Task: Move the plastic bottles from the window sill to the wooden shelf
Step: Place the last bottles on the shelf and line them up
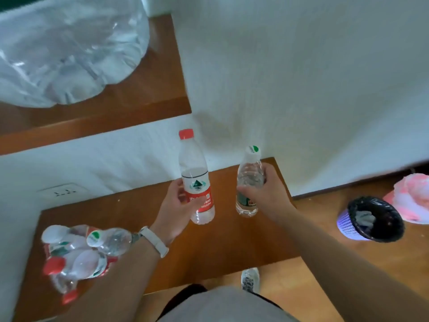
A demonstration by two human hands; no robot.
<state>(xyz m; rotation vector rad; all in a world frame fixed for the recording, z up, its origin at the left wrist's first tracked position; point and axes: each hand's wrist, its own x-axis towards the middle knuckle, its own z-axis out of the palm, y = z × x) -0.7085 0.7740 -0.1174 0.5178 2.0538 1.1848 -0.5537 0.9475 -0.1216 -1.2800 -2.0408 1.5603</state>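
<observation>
Head view. Left hand, at centre, curls round the red label of a red-capped bottle, held nearly upright. Right hand, just toward 3 o'clock, grips a white-capped bottle about its middle, cap tilted slightly toward 12. Both bottles hang over the wooden shelf; whether their bases touch it cannot be told. At 8 o'clock, a cluster of bottles lies on the same shelf. A white wristband circles the left wrist. At 11 o'clock, a clear plastic bag rests on an upper wooden ledge. At 3 o'clock, a lilac basket stands on the floor.
</observation>
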